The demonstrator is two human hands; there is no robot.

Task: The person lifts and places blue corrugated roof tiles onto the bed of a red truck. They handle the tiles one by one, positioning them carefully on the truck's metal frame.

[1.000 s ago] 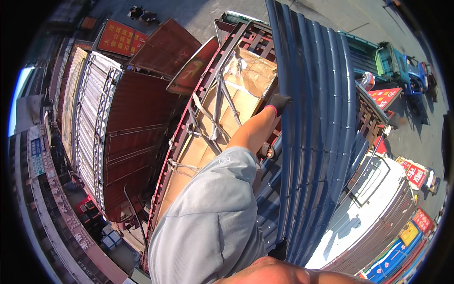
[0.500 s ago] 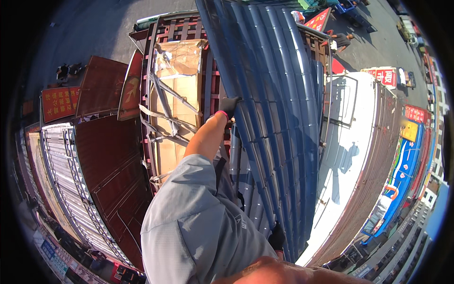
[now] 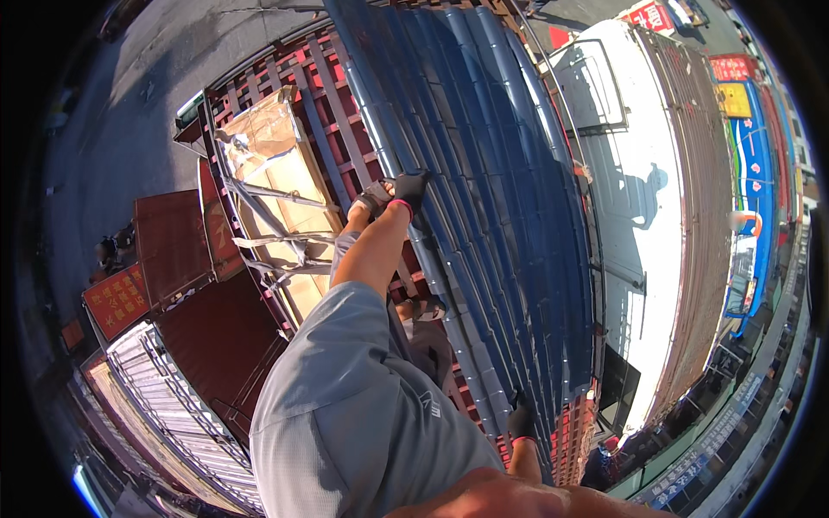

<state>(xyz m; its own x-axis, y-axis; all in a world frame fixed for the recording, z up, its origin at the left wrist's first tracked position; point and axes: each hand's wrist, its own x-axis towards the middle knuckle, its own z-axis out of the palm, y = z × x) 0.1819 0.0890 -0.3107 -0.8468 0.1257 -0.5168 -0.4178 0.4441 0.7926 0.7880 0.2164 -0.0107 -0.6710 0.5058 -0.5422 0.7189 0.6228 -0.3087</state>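
Observation:
Long blue ribbed roofing sheets (image 3: pixel 496 186) lie lengthwise over the slatted red truck bed (image 3: pixel 328 95). My left hand (image 3: pixel 411 192), in a black glove, is closed at the left edge of the top roofing sheet. Lower down, my right hand (image 3: pixel 522 421), gloved in black too, grips the same sheet near its closer end; part of its fingers is hidden. My feet in sandals stand on the bed beside the sheets, one foot (image 3: pixel 373 198) just left of my left hand, the other foot (image 3: pixel 420 309) farther back.
Left of the sheets lies a long cardboard package (image 3: pixel 281 173) tied with grey straps (image 3: pixel 268 242). Open slats run between package and sheets. A truck with a white roof (image 3: pixel 656 216) stands on the right, a blue truck (image 3: pixel 753 190) beyond. Dark red panels (image 3: pixel 177 250) rise at left.
My view has turned, and the top sheet now lies lined up with the others instead of slanting across the bed. Both hands stay at its edge. More red slats and my feet show.

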